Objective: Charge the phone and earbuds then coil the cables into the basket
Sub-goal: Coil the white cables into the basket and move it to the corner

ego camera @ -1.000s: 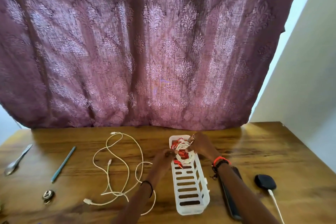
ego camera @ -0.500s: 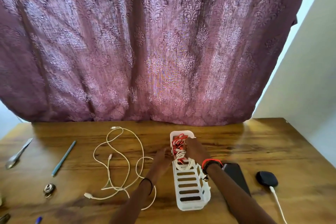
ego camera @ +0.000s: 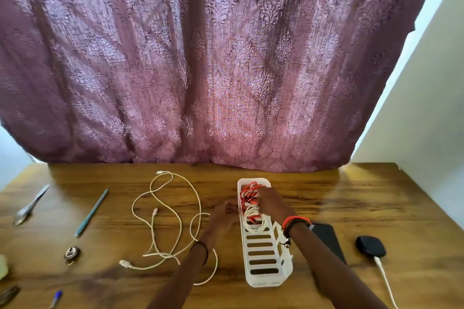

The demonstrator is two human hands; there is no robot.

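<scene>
The right hand [ego camera: 272, 204] is pressing a coiled white cable [ego camera: 254, 221] into the basket [ego camera: 266, 281]; its fingers' grip is hidden. The left hand [ego camera: 223, 216] is resting beside the basket, fingers loosely curled, grasping nothing visible.

Wooden table [ego camera: 351, 208], strong dark grain, glossy. Behind its far edge hangs a purple curtain [ego camera: 200, 57] with a damask pattern, daylight glowing through the cloth. Pale wall [ego camera: 426, 108] to the right of the curtain; bright strips of light show at both curtain edges.
</scene>
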